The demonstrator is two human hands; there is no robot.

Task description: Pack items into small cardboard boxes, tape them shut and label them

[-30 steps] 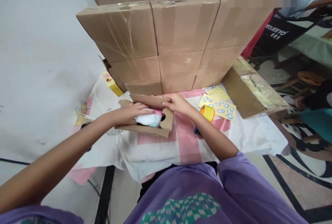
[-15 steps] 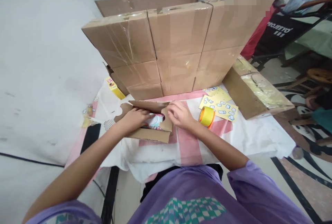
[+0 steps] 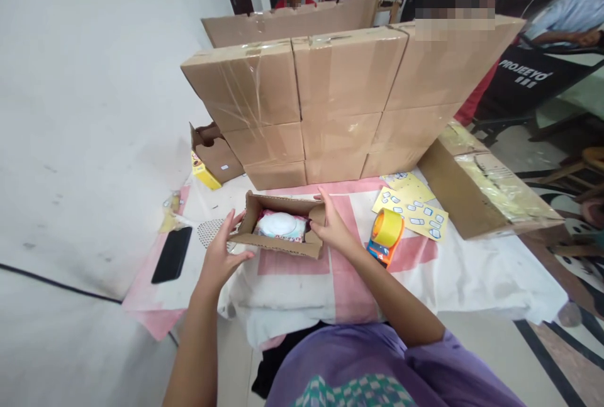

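Note:
A small open cardboard box (image 3: 276, 245) lies on the white and pink cloth (image 3: 349, 268) in front of me. Inside it sits a white, round-topped packet (image 3: 279, 226) on pink patterned wrapping. My left hand (image 3: 223, 255) grips the box's left end, thumb on the front edge and fingers up along the flap. My right hand (image 3: 333, 229) grips the right end, fingers curled over the wall. Both hands are closed on the box.
A wall of taped cardboard boxes (image 3: 340, 99) stands behind. A yellow tape dispenser (image 3: 385, 236) and yellow sticker sheets (image 3: 411, 207) lie to the right, a long flat carton (image 3: 481, 190) beyond. A black phone (image 3: 172, 254) lies left. Other people sit behind the boxes.
My left hand came out of the box and now holds its left end. My right hand shifted from the flap to the right wall. The packet now shows inside.

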